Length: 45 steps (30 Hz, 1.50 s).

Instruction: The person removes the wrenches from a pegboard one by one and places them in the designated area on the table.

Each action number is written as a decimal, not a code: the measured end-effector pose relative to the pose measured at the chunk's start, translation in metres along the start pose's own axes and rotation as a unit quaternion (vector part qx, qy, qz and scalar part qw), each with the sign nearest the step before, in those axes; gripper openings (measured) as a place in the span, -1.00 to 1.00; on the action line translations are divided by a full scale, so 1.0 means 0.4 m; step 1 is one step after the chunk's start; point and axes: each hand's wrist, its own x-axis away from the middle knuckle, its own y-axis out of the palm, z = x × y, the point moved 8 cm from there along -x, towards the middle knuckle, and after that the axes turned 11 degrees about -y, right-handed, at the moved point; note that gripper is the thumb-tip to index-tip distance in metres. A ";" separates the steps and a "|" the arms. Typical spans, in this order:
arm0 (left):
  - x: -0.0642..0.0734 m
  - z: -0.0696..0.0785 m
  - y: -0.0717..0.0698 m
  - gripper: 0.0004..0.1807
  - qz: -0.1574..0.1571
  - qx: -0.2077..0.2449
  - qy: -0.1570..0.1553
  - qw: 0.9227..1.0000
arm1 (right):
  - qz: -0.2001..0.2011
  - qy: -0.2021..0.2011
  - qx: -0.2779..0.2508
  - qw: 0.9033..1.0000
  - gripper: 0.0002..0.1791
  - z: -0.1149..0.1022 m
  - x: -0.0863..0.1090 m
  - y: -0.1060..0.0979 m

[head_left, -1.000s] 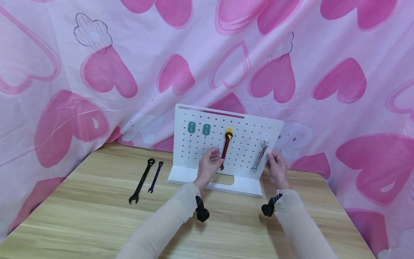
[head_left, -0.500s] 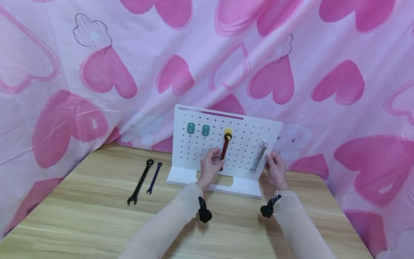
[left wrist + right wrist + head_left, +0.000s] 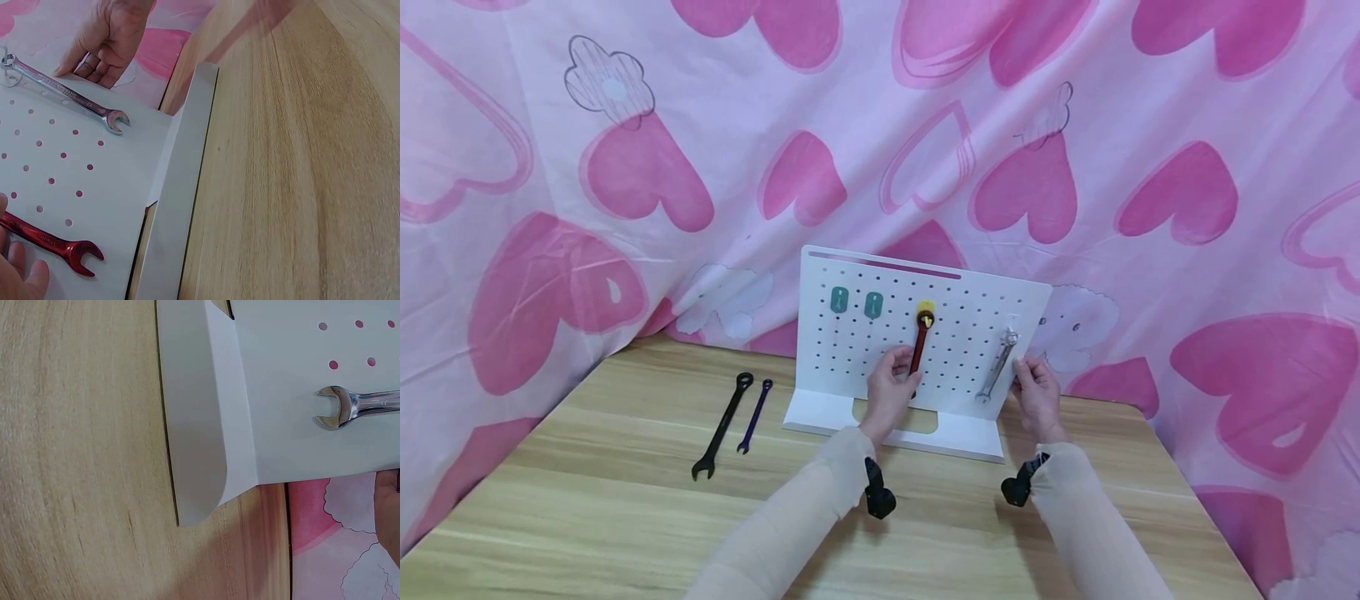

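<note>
A red combination wrench [image 3: 920, 343] hangs by its ring end from a yellow-backed hook on the white pegboard [image 3: 958, 358]. My left hand [image 3: 889, 390] holds its lower shank between thumb and fingers; in the left wrist view the open end of the red wrench [image 3: 78, 253] sticks out past the fingertips. My right hand [image 3: 1037, 393] grips the pegboard's right edge, with curled fingers partly behind it, as the left wrist view shows. Close to that hand hangs a silver combination wrench [image 3: 997, 367], slightly tilted, its open jaw downward.
On the wooden table [image 3: 625, 467], left of the pegboard, lie a large black wrench [image 3: 722, 427] and a smaller dark purple wrench [image 3: 755, 417]. Two green tags [image 3: 839, 300] are on the board's upper left. A pink heart-patterned cloth [image 3: 805, 179] hangs behind the table.
My left hand has shifted slightly right against the board, at the red wrench's lower part. The right hand stays at the board's edge. The whole head view has drifted a little.
</note>
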 end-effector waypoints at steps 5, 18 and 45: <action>0.000 0.000 0.003 -0.59 0.000 0.005 0.002 1.000 | -0.003 0.005 0.010 1.000 -0.74 0.002 0.003 0.003; 0.003 0.011 0.005 -0.62 0.001 -0.002 0.008 1.000 | 0.002 0.024 0.033 0.999 -0.78 0.010 0.006 -0.001; 0.014 0.030 0.021 -0.71 0.067 -0.047 -0.021 0.996 | -0.003 0.025 0.026 0.999 -0.79 0.006 0.005 -0.002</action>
